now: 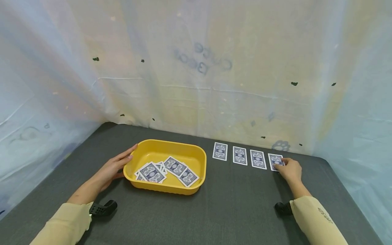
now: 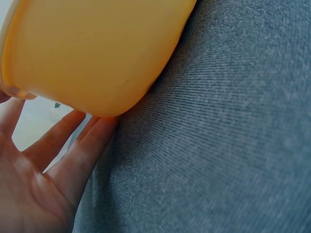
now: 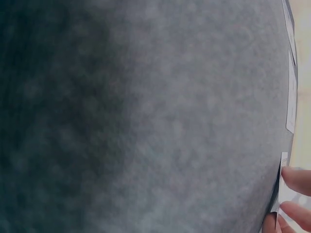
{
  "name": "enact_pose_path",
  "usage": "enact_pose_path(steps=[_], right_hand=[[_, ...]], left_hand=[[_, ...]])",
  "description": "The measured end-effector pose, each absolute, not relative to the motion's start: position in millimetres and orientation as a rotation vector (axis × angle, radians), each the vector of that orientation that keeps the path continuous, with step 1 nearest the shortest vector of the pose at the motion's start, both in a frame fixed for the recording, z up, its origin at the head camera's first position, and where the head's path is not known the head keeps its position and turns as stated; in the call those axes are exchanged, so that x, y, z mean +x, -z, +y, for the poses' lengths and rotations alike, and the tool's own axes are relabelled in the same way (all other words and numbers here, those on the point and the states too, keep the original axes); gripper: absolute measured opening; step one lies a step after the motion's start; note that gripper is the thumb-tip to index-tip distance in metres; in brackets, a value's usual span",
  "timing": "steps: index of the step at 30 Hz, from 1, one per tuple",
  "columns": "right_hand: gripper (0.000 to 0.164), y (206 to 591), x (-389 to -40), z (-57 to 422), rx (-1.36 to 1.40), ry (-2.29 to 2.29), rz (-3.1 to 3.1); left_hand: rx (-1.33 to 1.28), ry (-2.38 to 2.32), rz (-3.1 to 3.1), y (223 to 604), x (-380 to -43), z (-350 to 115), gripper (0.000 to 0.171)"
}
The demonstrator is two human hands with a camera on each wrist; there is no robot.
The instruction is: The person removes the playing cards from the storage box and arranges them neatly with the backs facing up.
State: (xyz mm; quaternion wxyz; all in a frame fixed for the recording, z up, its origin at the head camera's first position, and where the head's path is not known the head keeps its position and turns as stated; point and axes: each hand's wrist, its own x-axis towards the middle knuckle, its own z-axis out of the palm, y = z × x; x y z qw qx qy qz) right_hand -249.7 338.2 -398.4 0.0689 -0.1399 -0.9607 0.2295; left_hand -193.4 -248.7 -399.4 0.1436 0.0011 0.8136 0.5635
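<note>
A yellow plastic bin [image 1: 171, 144] stands left of centre in the head view. My left hand [image 1: 114, 166] rests against its left end, fingers fairly straight at the rim and outer wall. In the left wrist view the fingertips meet the yellow wall [image 2: 97, 53]. Several blue-backed playing cards [image 1: 152, 172] lie overlapping inside the bin. At the right, my right hand [image 1: 290, 169] pinches the rightmost playing card [image 1: 273, 159] of a row. The right wrist view shows fingers [image 3: 297, 180] on that card's face and a fingertip at its near edge.
To the left of the held card, three face-down cards [image 1: 240, 155] lie spaced apart in a slanting row. Dark grey cloth [image 1: 214, 214] covers the table. A pale printed curtain [image 1: 196, 68] hangs behind and along both sides.
</note>
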Motion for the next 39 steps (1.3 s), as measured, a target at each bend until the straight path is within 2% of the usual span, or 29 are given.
enact_pose_path(steps=[21,26,39], right_hand=[[0.044,397,-246,333,-0.404,-0.751,-2.816],[0.037,397,-245,325,-0.345,-0.860,-2.720],[0.032,393,-240,296,-0.293,-0.988,-2.617]], left_hand=[[0.019,-1.626,2.333,399,-195,-250,0.063],[0.023,-1.622,2.338,399,-194,-250,0.064],[0.020,-1.628,2.342,399,-193,-251,0.066]])
